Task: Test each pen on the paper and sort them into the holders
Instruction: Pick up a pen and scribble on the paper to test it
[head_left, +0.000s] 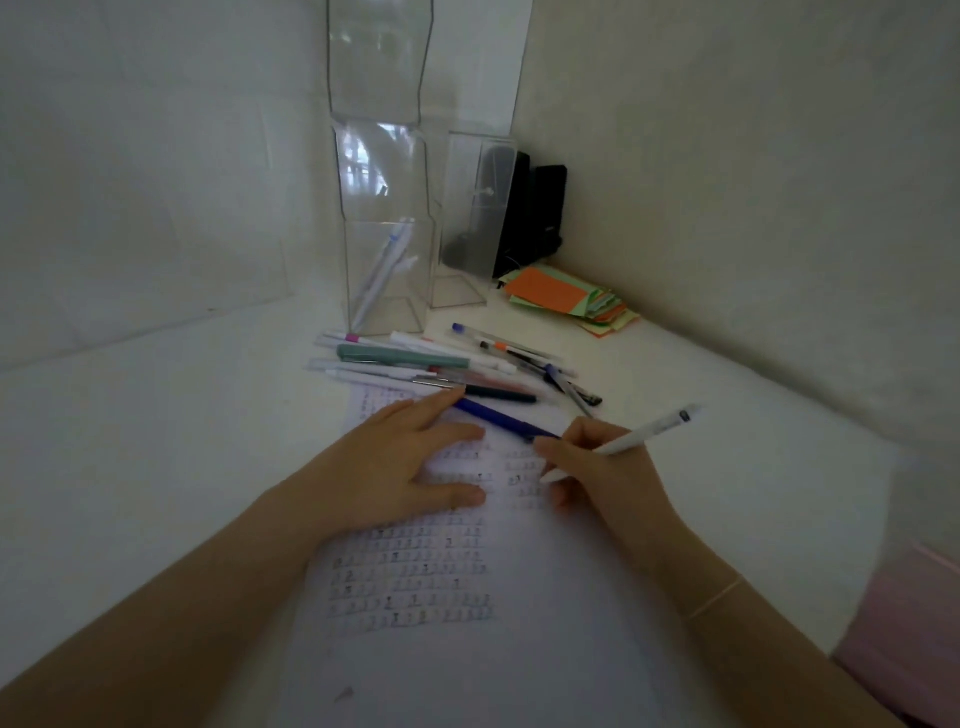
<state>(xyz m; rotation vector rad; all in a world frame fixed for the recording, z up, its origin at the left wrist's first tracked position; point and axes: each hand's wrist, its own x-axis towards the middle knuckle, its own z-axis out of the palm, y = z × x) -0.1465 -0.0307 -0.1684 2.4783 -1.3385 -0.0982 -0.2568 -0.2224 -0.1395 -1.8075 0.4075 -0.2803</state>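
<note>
With the right hand (587, 467) clamped on the white pen (628, 441), tip on the paper (467, 649), and the left hand (415, 462) spread flat, a wide stroke could roll the blue pen (498, 418) lying just beyond both hands.

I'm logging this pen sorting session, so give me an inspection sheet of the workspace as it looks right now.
Surface: white desk in a corner, dimly lit.
Job's things: paper with rows of small marks; white pen tip on the paper; blue pen lying on the paper; loose pens piled beyond it; left clear holder with two or so white pens; right clear holder looks empty.
Clutter: coloured sticky notes; black objects in the corner.
Grippers: left hand flat on the paper; right hand holding the white pen.
Cables: nothing seen.
Surroundings: plain walls; pink edge lower right.
</note>
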